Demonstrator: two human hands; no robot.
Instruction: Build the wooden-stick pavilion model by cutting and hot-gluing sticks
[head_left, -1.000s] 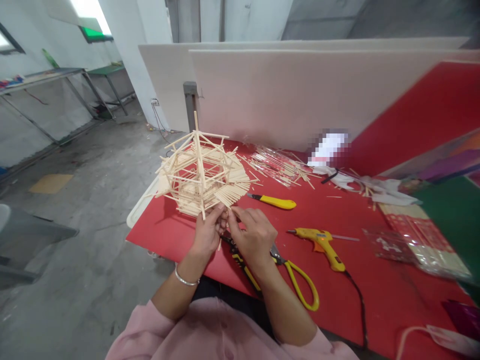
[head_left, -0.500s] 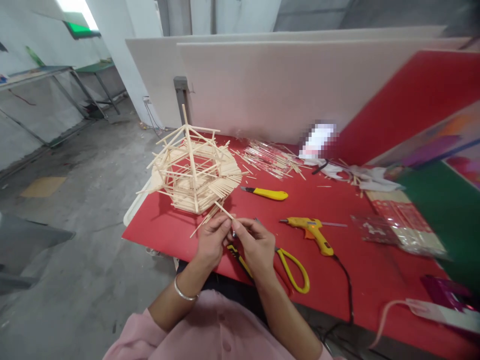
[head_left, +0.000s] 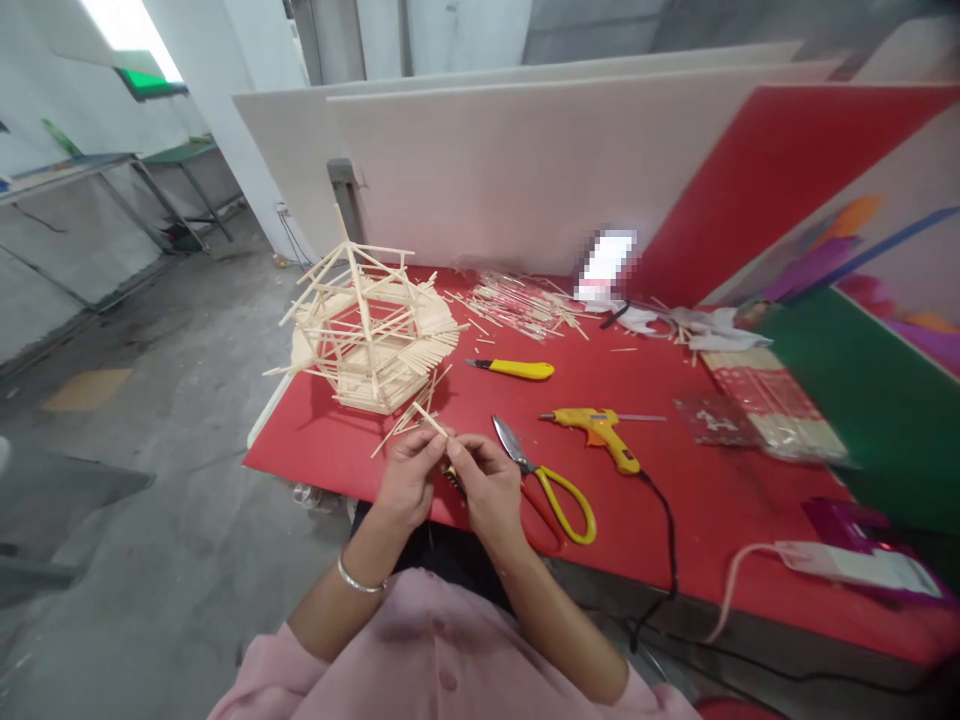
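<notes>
Pinching stick (head_left: 429,420), left hand (head_left: 409,475), right hand (head_left: 486,480)

- Phone (head_left: 606,262), far on the counter (head_left: 705,490): pixelated, detail unreadable.
- Thin stick (head_left: 429,418): near end hidden inside the fingertip grip of left hand (head_left: 409,478) and right hand (head_left: 486,482).
- Pliers (head_left: 451,478): mostly covered by both hands.
- Coloured boards (head_left: 885,330): cut off at right edge.
- Counter's near right corner: out of frame.

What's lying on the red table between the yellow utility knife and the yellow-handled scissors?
Nothing but bare red table: the head view shows no item between the utility knife and the scissors. The glue gun lies off to the right.
</notes>
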